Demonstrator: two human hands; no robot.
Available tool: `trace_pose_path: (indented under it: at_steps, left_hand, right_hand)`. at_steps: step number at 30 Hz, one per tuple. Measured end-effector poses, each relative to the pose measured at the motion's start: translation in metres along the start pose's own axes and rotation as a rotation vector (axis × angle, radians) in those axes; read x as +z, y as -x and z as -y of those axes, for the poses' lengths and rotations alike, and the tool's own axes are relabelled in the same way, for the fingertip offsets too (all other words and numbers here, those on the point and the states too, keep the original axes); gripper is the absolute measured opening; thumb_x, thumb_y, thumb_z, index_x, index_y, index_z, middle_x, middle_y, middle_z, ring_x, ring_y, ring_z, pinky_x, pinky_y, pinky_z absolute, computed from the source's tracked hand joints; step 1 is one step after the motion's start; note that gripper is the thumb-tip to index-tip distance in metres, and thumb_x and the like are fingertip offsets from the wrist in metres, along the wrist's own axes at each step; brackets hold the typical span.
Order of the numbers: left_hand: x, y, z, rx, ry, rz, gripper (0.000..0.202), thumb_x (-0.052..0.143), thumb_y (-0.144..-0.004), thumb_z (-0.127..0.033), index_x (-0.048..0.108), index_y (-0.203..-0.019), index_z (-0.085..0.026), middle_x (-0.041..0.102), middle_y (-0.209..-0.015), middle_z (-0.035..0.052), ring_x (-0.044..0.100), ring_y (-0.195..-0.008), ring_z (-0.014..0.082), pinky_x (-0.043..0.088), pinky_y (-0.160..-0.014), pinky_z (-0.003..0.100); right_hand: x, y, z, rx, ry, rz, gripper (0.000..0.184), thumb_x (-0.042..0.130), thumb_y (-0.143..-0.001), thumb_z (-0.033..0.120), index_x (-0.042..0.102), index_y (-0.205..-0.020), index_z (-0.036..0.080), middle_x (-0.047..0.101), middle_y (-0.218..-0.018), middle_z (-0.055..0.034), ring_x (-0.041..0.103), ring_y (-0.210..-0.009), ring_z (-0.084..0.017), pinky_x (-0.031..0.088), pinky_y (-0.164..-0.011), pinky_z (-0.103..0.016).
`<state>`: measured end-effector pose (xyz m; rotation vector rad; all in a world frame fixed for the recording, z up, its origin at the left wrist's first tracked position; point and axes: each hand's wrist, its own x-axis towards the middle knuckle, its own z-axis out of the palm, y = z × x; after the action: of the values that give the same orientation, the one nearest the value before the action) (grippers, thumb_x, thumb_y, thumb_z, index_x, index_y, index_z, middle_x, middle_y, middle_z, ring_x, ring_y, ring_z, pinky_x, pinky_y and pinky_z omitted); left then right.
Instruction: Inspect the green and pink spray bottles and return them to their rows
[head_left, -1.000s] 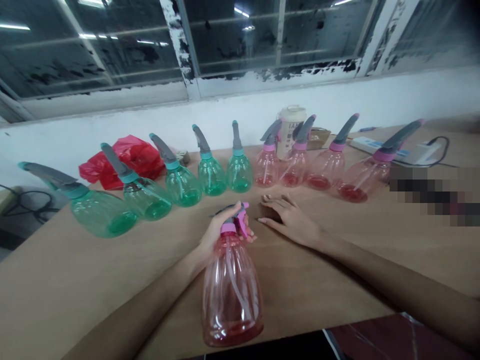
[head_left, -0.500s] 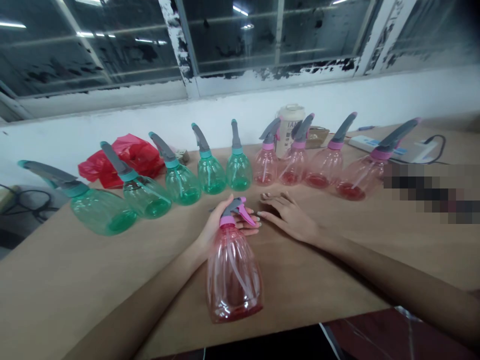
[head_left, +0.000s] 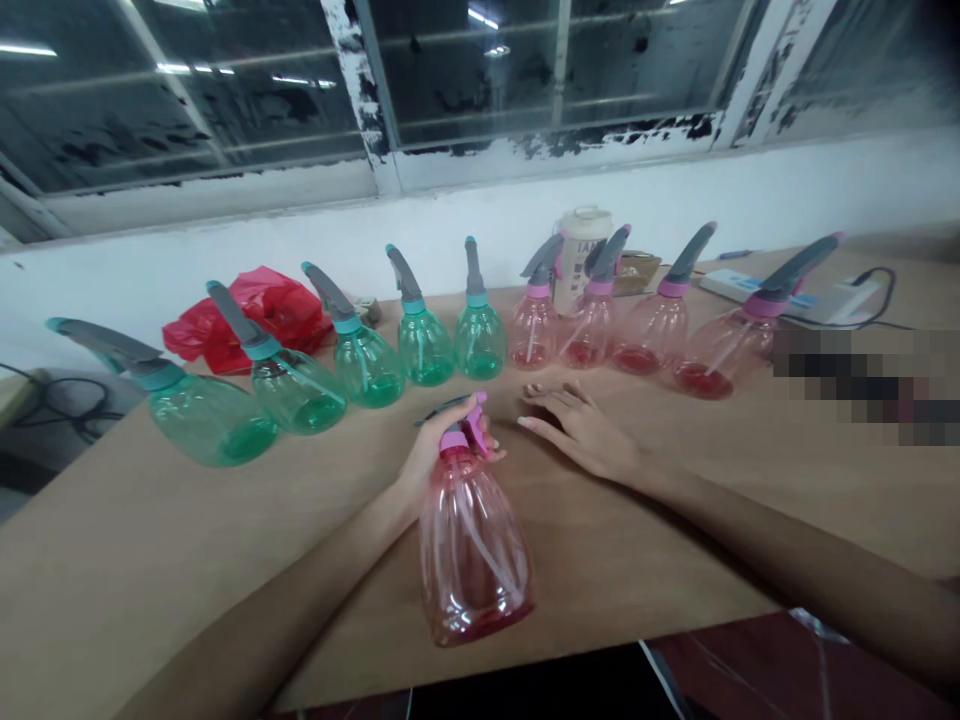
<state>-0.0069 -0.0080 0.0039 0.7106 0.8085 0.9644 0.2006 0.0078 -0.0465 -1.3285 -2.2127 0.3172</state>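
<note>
A clear pink spray bottle (head_left: 477,550) with a grey and pink trigger head is tilted toward me near the table's front edge. My left hand (head_left: 435,440) is closed around its head, with fingers curled at the pink trigger. A thin white tube shows inside the bottle. Beside it on the right, my right hand (head_left: 581,435) rests palm down on the table, fingers stretched out and holding nothing. Beyond my hands stand several green spray bottles (head_left: 480,340) on the left and several pink spray bottles (head_left: 651,335) on the right, in one curved row.
Behind the green bottles lies a crumpled red plastic bag (head_left: 274,320). A white cup (head_left: 581,255) and a small brown box (head_left: 636,272) stand behind the pink ones. At the right is a white power strip (head_left: 840,305) with a cable. The wooden table (head_left: 187,560) meets a white wall.
The fingers of my left hand have curled in on the trigger, which is pulled closer to the bottle's neck. The right hand stays in place.
</note>
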Motion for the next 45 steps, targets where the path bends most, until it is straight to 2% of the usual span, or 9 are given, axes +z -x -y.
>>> trace_pose_path:
  at_steps: [3, 7, 10, 17, 25, 31, 34, 39, 45]
  left_hand:
    - [-0.001, 0.000, 0.001, -0.038, -0.071, 0.026, 0.022, 0.060, -0.086, -0.034, 0.065, -0.083, -0.013, 0.064, -0.064, 0.0023, 0.063, -0.054, 0.0134, 0.056, -0.068, 0.030]
    - [-0.007, -0.007, 0.000, -0.124, -0.041, 0.112, 0.051, 0.046, -0.089, -0.055, 0.066, -0.078, -0.009, 0.068, -0.071, 0.0120, 0.068, -0.068, 0.0212, 0.055, -0.075, 0.035]
    - [-0.010, -0.011, -0.001, -0.149, 0.021, 0.091, 0.058, 0.040, -0.090, -0.059, 0.067, -0.080, -0.008, 0.070, -0.074, 0.0148, 0.069, -0.075, 0.0242, 0.054, -0.079, 0.037]
    - [-0.011, -0.012, -0.002, -0.156, 0.045, 0.091, 0.054, 0.040, -0.091, -0.055, 0.068, -0.088, -0.008, 0.071, -0.081, 0.0163, 0.069, -0.081, 0.0261, 0.054, -0.080, 0.038]
    - [-0.009, -0.010, -0.004, -0.157, 0.034, 0.043, 0.044, 0.044, -0.092, -0.045, 0.067, -0.089, -0.007, 0.070, -0.080, 0.0146, 0.069, -0.078, 0.0233, 0.055, -0.078, 0.035]
    - [-0.002, -0.004, -0.004, -0.013, -0.028, 0.018, 0.015, 0.060, -0.085, -0.028, 0.064, -0.081, -0.013, 0.063, -0.063, 0.0025, 0.062, -0.054, 0.0130, 0.051, -0.051, 0.022]
    - [-0.002, -0.003, -0.003, -0.004, -0.043, 0.066, 0.020, 0.062, -0.084, -0.032, 0.063, -0.077, -0.013, 0.059, -0.059, 0.0004, 0.058, -0.048, 0.0100, 0.047, -0.045, 0.018]
    - [-0.008, -0.009, 0.000, -0.105, -0.119, 0.097, 0.050, 0.047, -0.088, -0.054, 0.067, -0.079, -0.009, 0.069, -0.071, 0.0125, 0.068, -0.066, 0.0209, 0.055, -0.058, 0.028]
    - [-0.005, -0.007, -0.002, -0.048, -0.061, -0.042, 0.052, 0.048, -0.087, -0.057, 0.067, -0.084, -0.009, 0.072, -0.081, 0.0143, 0.070, -0.081, 0.0259, 0.056, -0.071, 0.034]
  right_hand:
    - [-0.001, 0.000, 0.001, 0.013, -0.004, 0.010, 0.052, 0.033, -0.092, 0.055, 0.054, -0.122, 0.018, 0.055, -0.132, -0.0095, 0.043, -0.129, -0.022, 0.015, -0.113, -0.050]
    - [-0.002, -0.001, 0.001, 0.006, 0.004, 0.007, 0.052, 0.034, -0.092, 0.054, 0.054, -0.123, 0.018, 0.057, -0.130, -0.0092, 0.046, -0.127, -0.023, 0.015, -0.113, -0.051]
    - [-0.002, -0.002, 0.000, -0.018, 0.019, 0.001, 0.050, 0.035, -0.093, 0.053, 0.053, -0.125, 0.020, 0.058, -0.130, -0.0082, 0.046, -0.126, -0.023, 0.015, -0.113, -0.052]
    - [-0.001, 0.000, -0.002, -0.048, 0.079, 0.038, 0.061, 0.041, -0.089, 0.056, 0.049, -0.129, 0.011, 0.050, -0.137, -0.0151, 0.041, -0.130, -0.025, 0.026, -0.111, -0.047]
    - [-0.003, 0.001, -0.001, -0.088, 0.113, 0.038, 0.062, 0.039, -0.090, 0.056, 0.048, -0.131, 0.011, 0.048, -0.138, -0.0158, 0.040, -0.131, -0.027, 0.029, -0.110, -0.048]
    - [-0.003, 0.001, 0.000, -0.073, 0.102, 0.036, 0.063, 0.040, -0.088, 0.058, 0.049, -0.130, 0.011, 0.049, -0.137, -0.0166, 0.040, -0.131, -0.027, 0.027, -0.111, -0.047]
    - [-0.002, 0.001, -0.001, -0.068, 0.091, 0.028, 0.063, 0.041, -0.088, 0.059, 0.049, -0.131, 0.013, 0.049, -0.137, -0.0157, 0.040, -0.131, -0.026, 0.027, -0.111, -0.048]
    - [-0.003, 0.002, 0.000, -0.078, 0.059, 0.029, 0.061, 0.041, -0.088, 0.057, 0.049, -0.131, 0.015, 0.050, -0.136, -0.0151, 0.041, -0.130, -0.027, 0.028, -0.110, -0.049]
    - [-0.018, 0.003, 0.018, 0.091, -0.155, -0.053, 0.044, 0.044, -0.089, 0.053, 0.061, -0.115, 0.022, 0.065, -0.118, -0.0074, 0.060, -0.110, -0.025, 0.044, -0.098, -0.044]
